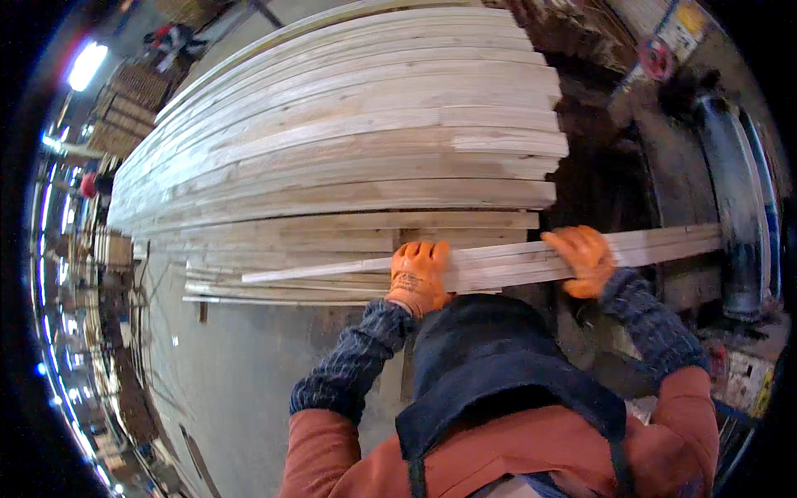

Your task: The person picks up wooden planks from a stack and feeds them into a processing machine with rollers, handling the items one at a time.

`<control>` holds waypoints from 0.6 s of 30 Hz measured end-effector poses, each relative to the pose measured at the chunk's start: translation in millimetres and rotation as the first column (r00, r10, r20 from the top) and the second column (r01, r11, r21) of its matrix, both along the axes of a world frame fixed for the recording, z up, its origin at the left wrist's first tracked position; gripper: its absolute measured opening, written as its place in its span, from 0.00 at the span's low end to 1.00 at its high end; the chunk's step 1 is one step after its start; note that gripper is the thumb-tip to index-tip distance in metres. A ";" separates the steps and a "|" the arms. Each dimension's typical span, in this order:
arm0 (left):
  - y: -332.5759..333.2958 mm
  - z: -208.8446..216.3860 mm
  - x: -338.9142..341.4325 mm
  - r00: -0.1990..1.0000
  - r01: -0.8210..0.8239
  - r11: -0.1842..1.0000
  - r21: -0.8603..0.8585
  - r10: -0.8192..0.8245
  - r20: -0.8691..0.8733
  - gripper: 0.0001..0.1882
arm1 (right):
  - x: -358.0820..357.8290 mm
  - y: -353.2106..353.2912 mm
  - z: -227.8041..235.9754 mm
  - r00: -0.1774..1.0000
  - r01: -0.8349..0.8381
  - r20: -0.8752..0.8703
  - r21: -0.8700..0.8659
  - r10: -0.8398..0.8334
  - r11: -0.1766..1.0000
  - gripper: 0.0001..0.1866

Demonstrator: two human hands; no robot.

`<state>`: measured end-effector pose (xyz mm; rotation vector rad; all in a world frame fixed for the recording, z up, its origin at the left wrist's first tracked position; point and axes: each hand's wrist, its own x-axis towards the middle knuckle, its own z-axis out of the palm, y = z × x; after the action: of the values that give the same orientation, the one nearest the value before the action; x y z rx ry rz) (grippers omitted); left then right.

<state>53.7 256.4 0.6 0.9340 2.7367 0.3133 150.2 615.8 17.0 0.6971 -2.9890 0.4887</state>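
Observation:
Both my hands wear orange work gloves and are on a few narrow wooden boards (506, 264) lying side by side. My left hand (419, 272) is closed over them, its fingers curled across the far edge. Farther right, my right hand (584, 259) spans the same boards, fingers over the top and thumb toward me; its grip underneath is hidden. One slat (311, 270) sticks out to the left beyond my left hand. The boards' right ends reach a large metal roller (735, 207).
A broad stack of pale planks (349, 124) fills the space beyond my hands. Several loose slats (249, 292) lie at its near left edge, above the grey floor (249, 373). Machinery with a red handwheel (657, 60) stands far right. Wood piles (124, 100) and people are far left.

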 end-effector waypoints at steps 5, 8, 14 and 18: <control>72.6 1.9 18.2 0.993 0.088 0.996 0.010 -0.089 0.075 0.38 | -20.2 -97.9 -22.8 0.994 0.036 0.107 -0.066 -0.029 0.997 0.49; 75.6 -7.7 19.7 0.983 0.114 0.969 0.218 -0.142 0.117 0.38 | -18.5 -99.4 -14.1 0.967 0.109 0.234 -0.040 -0.097 0.993 0.47; -20.9 -4.7 -40.0 0.739 -0.499 0.679 0.538 0.008 0.674 0.28 | 9.5 -10.2 -9.2 0.912 0.109 0.382 0.129 -0.151 0.986 0.51; -124.1 -23.5 -87.7 0.729 -0.659 0.446 0.605 0.182 0.660 0.30 | 26.0 35.0 -3.1 0.852 0.188 0.423 0.302 -0.308 0.935 0.54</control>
<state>-34.0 132.3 -22.8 0.1156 2.1665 1.7895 176.2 650.8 14.0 0.1972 -3.5708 0.2957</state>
